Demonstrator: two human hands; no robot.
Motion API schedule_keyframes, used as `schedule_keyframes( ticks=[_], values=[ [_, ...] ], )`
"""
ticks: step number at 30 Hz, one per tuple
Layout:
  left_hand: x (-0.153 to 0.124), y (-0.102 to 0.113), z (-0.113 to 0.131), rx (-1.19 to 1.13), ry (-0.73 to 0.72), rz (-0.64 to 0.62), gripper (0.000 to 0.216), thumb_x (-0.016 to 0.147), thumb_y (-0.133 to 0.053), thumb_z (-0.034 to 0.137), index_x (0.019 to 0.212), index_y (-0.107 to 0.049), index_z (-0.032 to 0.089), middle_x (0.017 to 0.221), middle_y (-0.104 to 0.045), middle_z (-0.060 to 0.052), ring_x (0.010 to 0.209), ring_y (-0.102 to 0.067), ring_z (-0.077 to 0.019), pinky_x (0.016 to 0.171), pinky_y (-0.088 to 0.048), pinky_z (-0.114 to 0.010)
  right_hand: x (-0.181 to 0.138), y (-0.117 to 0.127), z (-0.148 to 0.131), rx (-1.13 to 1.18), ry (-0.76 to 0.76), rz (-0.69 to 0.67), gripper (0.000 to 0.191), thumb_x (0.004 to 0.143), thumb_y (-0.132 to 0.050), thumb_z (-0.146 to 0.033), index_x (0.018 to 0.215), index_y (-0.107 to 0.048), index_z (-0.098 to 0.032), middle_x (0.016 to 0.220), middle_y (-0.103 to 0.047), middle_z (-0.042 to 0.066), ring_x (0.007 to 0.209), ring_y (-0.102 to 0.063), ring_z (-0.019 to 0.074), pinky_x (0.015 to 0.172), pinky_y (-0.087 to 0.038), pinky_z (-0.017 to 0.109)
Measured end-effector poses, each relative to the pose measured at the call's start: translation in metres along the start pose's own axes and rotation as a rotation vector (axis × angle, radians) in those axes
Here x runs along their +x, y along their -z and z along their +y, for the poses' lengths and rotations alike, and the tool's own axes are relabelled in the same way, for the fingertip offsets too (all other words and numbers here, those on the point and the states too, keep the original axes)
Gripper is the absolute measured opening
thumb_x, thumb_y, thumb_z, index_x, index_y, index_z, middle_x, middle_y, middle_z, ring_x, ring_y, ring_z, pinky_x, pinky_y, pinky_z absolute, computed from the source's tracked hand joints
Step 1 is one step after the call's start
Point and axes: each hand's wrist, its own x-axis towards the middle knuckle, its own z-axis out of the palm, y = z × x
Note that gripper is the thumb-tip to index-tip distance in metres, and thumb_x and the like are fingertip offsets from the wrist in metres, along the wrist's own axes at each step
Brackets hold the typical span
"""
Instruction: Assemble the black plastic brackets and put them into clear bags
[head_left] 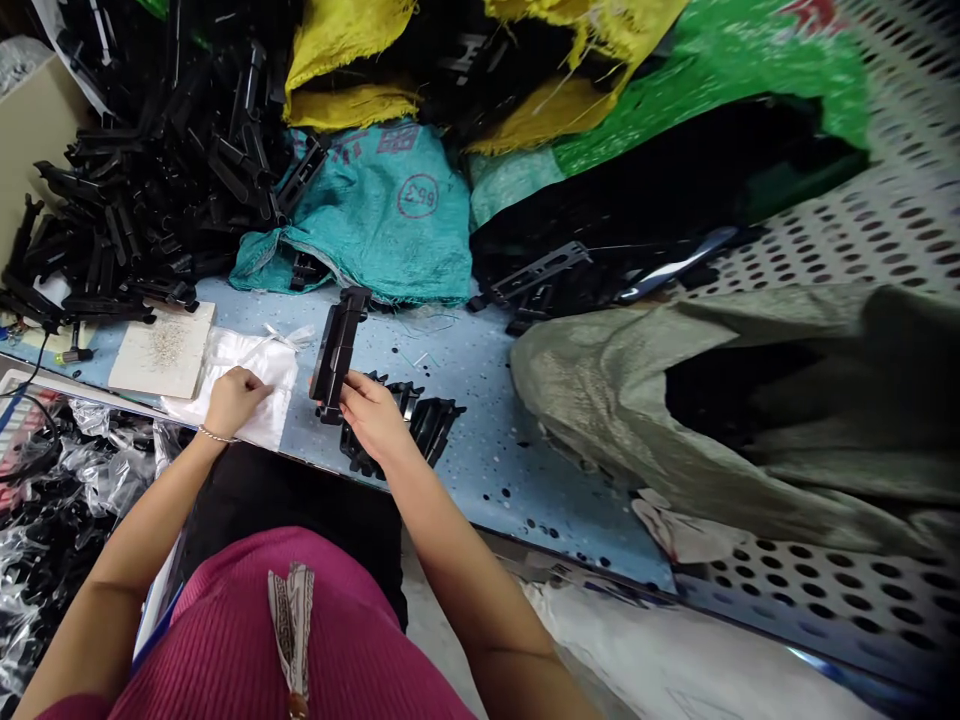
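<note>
My right hand (373, 412) grips the lower end of a long black plastic part (339, 350), held upright above the blue tabletop. Just beneath and beside that hand, a row of similar black parts (436, 425) lies close together at the table's front edge. My left hand (238, 400) rests over a flat stack of thin white plastic bags (274, 405). Its fingers are curled and pressed together at the top bag; the exact pinch is partly hidden by the hand.
Black parts (157, 190) lie heaped at the back left. A beige board (169, 350) with crumbs is beside the bags. Turquoise (390, 215), yellow (349, 45) and green sacks (727, 80) line the back. A grey-green sack (600, 400) lies open at right. Black specks dot the blue table (487, 440).
</note>
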Motion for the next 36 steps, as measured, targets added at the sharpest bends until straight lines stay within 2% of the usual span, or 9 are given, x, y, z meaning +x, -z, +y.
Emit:
schedule_keyframes(
  ticks=[7,12,15,19,23,27,31,34,36],
  values=[
    [-0.002,0.018,-0.021,-0.415,0.11,-0.032,0.018,0.074,-0.073,0.034,0.074,-0.071,0.017,0.073,-0.068,-0.003,0.066,-0.06,-0.0157,0.064,-0.047,-0.028,0.015,-0.036,0.023,0.252,-0.198,-0.148,0.022,0.074,-0.081,-0.038,0.084,-0.074,-0.019,0.095,-0.078,0.007,0.08,-0.071,0.0188,0.065,-0.055,0.027],
    [-0.014,0.029,-0.017,-0.028,-0.232,0.135,0.019,0.086,-0.053,0.012,0.085,-0.071,0.017,0.1,-0.073,-0.011,0.094,-0.066,-0.0234,0.088,-0.055,-0.04,0.006,-0.035,0.037,0.249,-0.185,-0.076,0.025,0.072,-0.084,-0.035,0.085,-0.072,-0.017,0.082,-0.075,0.004,0.068,-0.066,0.0146,0.062,-0.053,0.025],
    [-0.011,0.038,-0.022,0.188,-0.374,0.082,0.037,0.086,-0.042,0.002,0.1,-0.074,0.015,0.116,-0.07,-0.015,0.109,-0.064,-0.0273,0.1,-0.053,-0.048,-0.017,-0.021,0.04,0.337,-0.265,-0.253,0.027,0.08,-0.079,-0.037,0.095,-0.071,-0.016,0.081,-0.073,0.004,0.062,-0.06,0.0123,0.056,-0.049,0.023],
    [-0.008,0.044,-0.027,0.076,-0.335,0.036,0.053,0.085,-0.047,0.004,0.135,-0.06,0.014,0.138,-0.06,-0.017,0.118,-0.064,-0.025,0.106,-0.053,-0.044,-0.035,-0.014,0.059,0.589,-0.628,-0.529,0.031,0.087,-0.07,-0.036,0.105,-0.068,-0.011,0.069,-0.064,0.0,0.048,-0.04,0.0058,0.043,-0.037,0.017],
    [-0.035,0.042,-0.012,-0.03,-0.416,-0.043,0.063,0.09,-0.045,0.006,0.15,-0.045,0.023,0.152,-0.048,-0.014,0.129,-0.058,-0.0239,0.111,-0.049,-0.043,-0.024,-0.019,0.078,0.691,-0.652,-0.492,0.027,0.09,-0.065,-0.034,0.106,-0.066,-0.011,0.067,-0.057,-0.003,0.046,-0.031,0.0042,0.042,-0.031,0.015],
    [-0.074,0.032,0.013,-0.085,-0.646,-0.207,0.071,0.093,-0.038,0.002,0.157,-0.031,0.029,0.153,-0.048,-0.01,0.143,-0.045,-0.0221,0.119,-0.043,-0.042,-0.019,-0.026,0.076,0.318,-0.426,-0.335,0.027,0.087,-0.066,-0.044,0.085,-0.065,-0.016,0.059,-0.052,-0.005,0.045,-0.033,0.0058,0.046,-0.034,0.018],
    [-0.1,0.037,0.033,-0.04,-0.676,-0.3,0.073,0.09,-0.047,0.005,0.158,-0.03,0.026,0.151,-0.048,-0.013,0.139,-0.05,-0.0239,0.113,-0.049,-0.041,-0.039,-0.035,0.054,-0.421,-0.024,-0.192,0.02,0.092,-0.061,-0.038,0.095,-0.071,-0.02,0.081,-0.07,0.003,0.076,-0.063,0.0179,0.071,-0.05,0.028],
    [-0.124,0.071,0.036,0.049,-0.602,-0.366,0.058,0.092,-0.053,0.014,0.148,-0.047,0.027,0.14,-0.059,-0.011,0.128,-0.06,-0.0217,0.109,-0.052,-0.037,-0.053,-0.032,0.025,-0.732,0.084,-0.549,0.027,0.097,-0.054,-0.033,0.115,-0.071,-0.023,0.107,-0.075,0.005,0.097,-0.068,0.0205,0.086,-0.052,0.032],
    [-0.142,0.104,0.017,0.144,-0.477,-0.388,0.047,0.094,-0.053,0.019,0.139,-0.058,0.029,0.135,-0.064,-0.008,0.125,-0.062,-0.0208,0.108,-0.052,-0.034,-0.051,-0.015,0.005,-0.873,0.166,-0.702,0.03,0.099,-0.051,-0.029,0.122,-0.07,-0.024,0.115,-0.075,0.005,0.101,-0.07,0.02,0.091,-0.053,0.033]
  ],
)
